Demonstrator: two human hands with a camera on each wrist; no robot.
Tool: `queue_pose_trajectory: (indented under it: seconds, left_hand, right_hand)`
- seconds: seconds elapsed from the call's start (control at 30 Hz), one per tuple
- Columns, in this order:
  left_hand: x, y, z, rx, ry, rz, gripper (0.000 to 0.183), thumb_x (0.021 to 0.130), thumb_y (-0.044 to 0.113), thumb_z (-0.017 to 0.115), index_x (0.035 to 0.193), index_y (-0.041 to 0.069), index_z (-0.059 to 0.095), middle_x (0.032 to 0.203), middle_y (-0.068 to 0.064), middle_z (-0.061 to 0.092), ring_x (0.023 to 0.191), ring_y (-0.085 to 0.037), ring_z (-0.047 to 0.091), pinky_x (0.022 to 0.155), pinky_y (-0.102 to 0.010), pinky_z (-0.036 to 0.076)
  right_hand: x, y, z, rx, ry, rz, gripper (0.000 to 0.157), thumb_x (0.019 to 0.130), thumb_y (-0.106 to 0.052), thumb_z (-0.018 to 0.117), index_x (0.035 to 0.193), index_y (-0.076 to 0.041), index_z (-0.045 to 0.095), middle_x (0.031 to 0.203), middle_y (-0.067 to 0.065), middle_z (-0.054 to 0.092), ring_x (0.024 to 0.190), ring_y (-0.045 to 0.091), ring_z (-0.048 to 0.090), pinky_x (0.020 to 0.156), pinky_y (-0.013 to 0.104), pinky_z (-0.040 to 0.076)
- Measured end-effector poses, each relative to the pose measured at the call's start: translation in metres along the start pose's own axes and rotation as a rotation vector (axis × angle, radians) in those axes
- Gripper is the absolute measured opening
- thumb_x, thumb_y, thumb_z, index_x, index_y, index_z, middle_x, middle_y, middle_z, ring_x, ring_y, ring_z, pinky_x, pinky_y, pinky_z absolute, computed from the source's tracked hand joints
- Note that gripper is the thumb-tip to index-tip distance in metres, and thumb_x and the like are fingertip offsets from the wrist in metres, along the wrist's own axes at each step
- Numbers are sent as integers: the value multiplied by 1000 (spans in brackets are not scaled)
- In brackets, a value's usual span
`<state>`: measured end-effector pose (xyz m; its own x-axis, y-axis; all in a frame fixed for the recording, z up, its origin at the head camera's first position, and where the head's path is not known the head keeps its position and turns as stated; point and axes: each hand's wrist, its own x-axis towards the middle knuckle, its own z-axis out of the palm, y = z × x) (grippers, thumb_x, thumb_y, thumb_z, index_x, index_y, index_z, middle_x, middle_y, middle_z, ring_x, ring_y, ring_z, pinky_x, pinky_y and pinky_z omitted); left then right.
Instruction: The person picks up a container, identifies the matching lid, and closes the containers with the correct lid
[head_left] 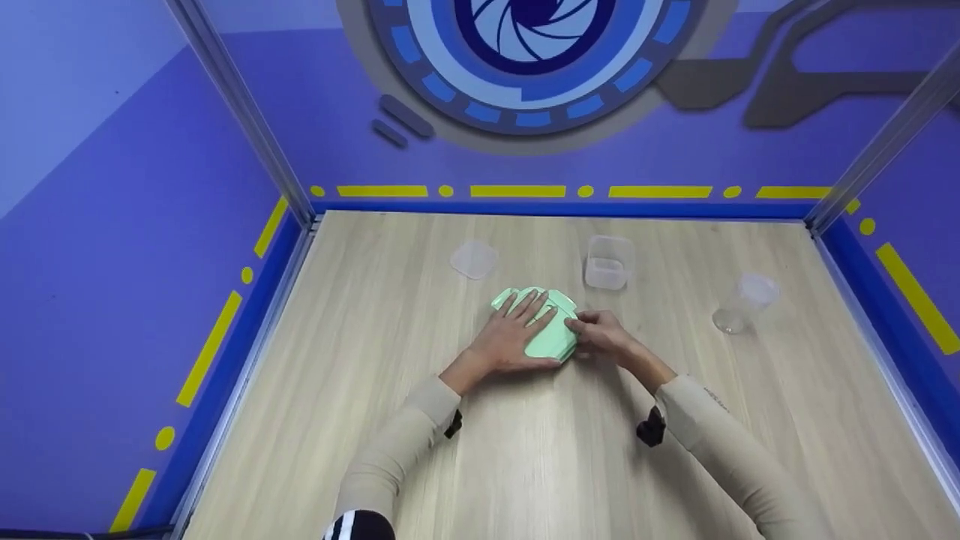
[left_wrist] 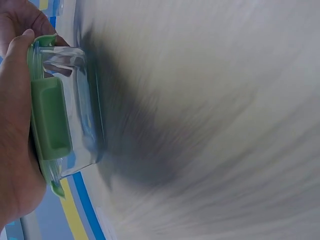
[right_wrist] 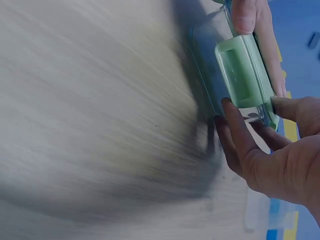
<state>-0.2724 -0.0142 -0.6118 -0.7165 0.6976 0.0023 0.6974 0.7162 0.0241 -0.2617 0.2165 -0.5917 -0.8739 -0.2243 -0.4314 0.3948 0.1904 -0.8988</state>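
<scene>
A clear food container (left_wrist: 80,125) with a light green lid (head_left: 553,341) stands on the table in front of me. Spread over the top of the lid, my left hand (head_left: 511,339) lies with straight fingers. My right hand (head_left: 606,337) grips the container's right side, thumb at the lid's edge and fingers lower along the wall. In the right wrist view, a green side clip (right_wrist: 242,70) hangs down just beside those fingers. Another clip (left_wrist: 51,117) on the side facing the left wrist camera also hangs down along the wall.
Behind the container on the wooden table (head_left: 360,315) lies a translucent square lid (head_left: 474,259). A small translucent box (head_left: 609,262) stands to its right. Farther right, a clear jar (head_left: 746,302) appears. Printed panels (head_left: 247,150) border the table.
</scene>
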Motion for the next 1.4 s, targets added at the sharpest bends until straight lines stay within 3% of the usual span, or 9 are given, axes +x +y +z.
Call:
queue_pose_trajectory:
  seconds: [0.27,0.47,0.6,0.8,0.93,1.03,1.13,1.3,1.4]
  left_hand:
    - [0,5,2,-35,-35,-68,100,92,81,38,166,22,8,175,-5,1,162,-22,1,131,-49,6]
    - [2,5,2,-31,-25,-95,100,92,80,40,166,20,9,175,-5,0,162,-22,0,131,-49,6]
    - [3,6,1,-32,-26,-114,102,91,80,42,166,19,10,175,-6,2,162,-23,1,131,-50,8]
    - [2,9,-3,-31,-14,-109,104,91,80,44,166,16,11,174,-8,5,162,-24,5,130,-51,11]
    - [3,9,-1,-34,-17,-81,105,91,81,43,166,16,11,174,-7,3,162,-25,4,130,-52,10]
    - [3,8,2,-15,-15,-72,105,90,82,42,166,16,11,174,-7,4,162,-24,3,130,-52,10]
    - [4,6,4,7,0,-69,104,90,82,42,166,17,12,174,-6,5,162,-24,5,131,-51,11]
    - [6,3,4,18,24,-54,103,90,81,44,166,18,13,174,-5,7,162,-23,7,130,-51,13]
    - [6,3,5,8,14,-39,103,90,81,44,166,18,12,174,-4,7,162,-22,6,130,-51,12]
  right_hand:
    - [-9,3,7,66,34,82,53,106,-23,54,148,7,43,105,-1,67,92,8,65,96,38,55]
    - [-19,7,20,122,59,41,44,106,-18,52,140,9,46,101,2,60,86,10,63,75,29,54]
    - [-22,9,28,116,91,10,48,106,-17,52,143,12,41,104,5,60,86,10,65,75,27,58]
    - [-23,8,25,131,82,12,63,103,-17,59,149,15,30,120,25,65,94,21,73,85,37,62]
    - [-22,2,14,-68,161,-79,77,97,-14,67,152,16,24,144,40,48,123,42,63,102,50,55]
    - [-18,-8,6,-341,225,-198,70,94,-12,70,148,18,35,146,41,45,134,52,51,107,57,49]
    - [-10,-19,0,-502,231,-293,59,95,-9,67,141,20,45,144,41,48,135,55,49,110,61,45]
    - [3,-21,-2,-524,159,-349,50,97,-7,65,136,21,51,139,39,54,128,53,57,105,58,50]
    - [5,-18,-1,-511,144,-343,43,97,-7,67,130,18,59,130,34,63,115,41,68,93,41,59]
